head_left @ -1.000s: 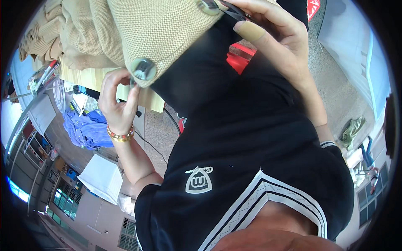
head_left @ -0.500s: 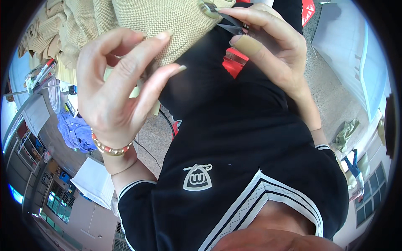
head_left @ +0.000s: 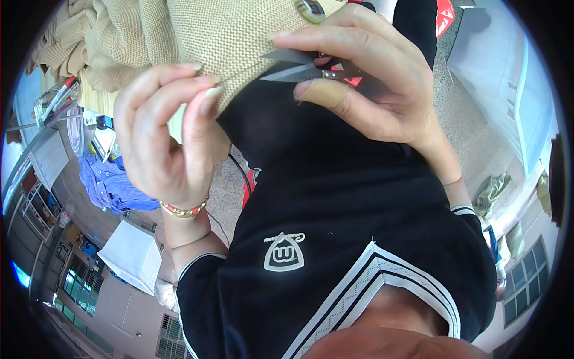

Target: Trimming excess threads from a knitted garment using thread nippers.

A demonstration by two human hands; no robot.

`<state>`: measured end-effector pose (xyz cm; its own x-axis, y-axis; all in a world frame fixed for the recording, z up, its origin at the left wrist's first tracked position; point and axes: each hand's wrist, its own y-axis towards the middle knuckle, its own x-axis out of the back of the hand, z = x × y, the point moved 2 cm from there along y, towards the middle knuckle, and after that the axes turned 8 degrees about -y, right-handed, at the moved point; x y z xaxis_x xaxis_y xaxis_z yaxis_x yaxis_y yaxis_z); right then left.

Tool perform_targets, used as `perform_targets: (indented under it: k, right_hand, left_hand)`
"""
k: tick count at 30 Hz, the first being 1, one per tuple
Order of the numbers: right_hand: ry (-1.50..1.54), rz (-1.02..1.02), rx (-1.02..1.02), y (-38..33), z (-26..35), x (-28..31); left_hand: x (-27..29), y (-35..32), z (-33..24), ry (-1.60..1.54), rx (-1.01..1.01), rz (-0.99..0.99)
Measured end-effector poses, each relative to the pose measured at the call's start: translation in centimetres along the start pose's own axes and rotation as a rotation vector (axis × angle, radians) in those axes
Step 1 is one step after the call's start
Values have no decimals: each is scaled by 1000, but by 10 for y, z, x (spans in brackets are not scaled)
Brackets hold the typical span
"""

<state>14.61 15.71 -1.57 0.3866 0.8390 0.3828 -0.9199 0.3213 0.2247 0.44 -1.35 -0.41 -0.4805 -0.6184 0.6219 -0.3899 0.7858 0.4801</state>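
Observation:
A beige knit garment (head_left: 233, 36) lies over my lap at the top of the view, with a brown and cream button (head_left: 310, 11) on it. My left hand (head_left: 167, 137) is closed in a pinch at the garment's edge. A thin dark line runs from its fingertips across the knit; I cannot tell if it is thread or a slit. In my right hand (head_left: 379, 78) is a pair of thread snips (head_left: 293, 74), its two blades apart and pointing left at that edge. A tan bandage (head_left: 326, 94) wraps my right thumb.
More beige knitwear (head_left: 66, 36) is heaped at the upper left. Pens (head_left: 57, 99) stand beside it, above a purple-blue garment (head_left: 113, 182). A white box-like object (head_left: 131, 254) is at the lower left. Pale sheeting (head_left: 490, 72) hangs on the right, near a green cloth (head_left: 493, 191).
My left hand has closed from spread fingers into a pinch on the knit edge. The snips have moved left and down, away from the button, toward my left fingertips.

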Motion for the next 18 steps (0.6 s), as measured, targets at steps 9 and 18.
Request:
perform_targets:
  k: [9,18]
  right_hand:
    - [-90,-19,82,3,-1,-10]
    - [-112,-4,90,14,4,-19]
  left_hand:
    - [7,-5,2,-207,130,-7]
    - [17,6,-7,125,-7,97]
